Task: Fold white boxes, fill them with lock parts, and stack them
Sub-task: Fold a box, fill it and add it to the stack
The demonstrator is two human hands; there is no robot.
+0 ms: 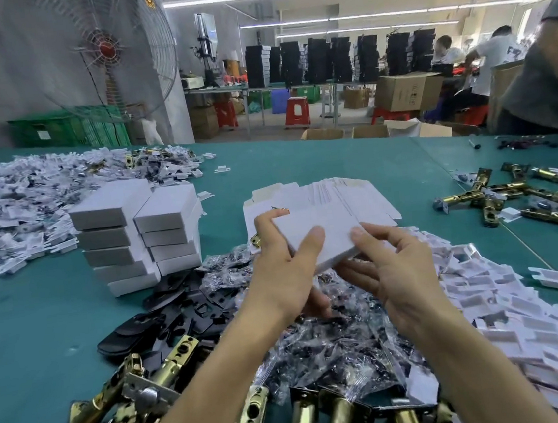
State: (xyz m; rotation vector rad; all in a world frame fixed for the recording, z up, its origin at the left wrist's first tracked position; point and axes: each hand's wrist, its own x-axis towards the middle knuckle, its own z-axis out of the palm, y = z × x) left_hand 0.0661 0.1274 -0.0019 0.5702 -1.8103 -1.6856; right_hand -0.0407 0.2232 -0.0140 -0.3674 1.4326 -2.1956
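Two stacks of closed white boxes [135,233] stand finished at the left of the table [41,322] while the left hand [284,272] and right hand [404,267] grip another white box [318,238] in curled fingers above bagged parts [336,343], with flat blanks [347,187] and brass latches [516,193] at right yet to be packed.

A single wide-angle view comes from a camera worn on the person's head. It faces forward and tilts down over the teal cloth-covered desk [41,322]. It sits close to the work: both bare forearms rise from the bottom edge, and the left hand [287,269] and right hand [404,267] grip a small white cardboard box [316,217] near the frame's centre. The upper third looks past the desk's far edge into the factory hall, with a large wire-caged standing fan [109,50] at upper left. Lines bow toward the edges.
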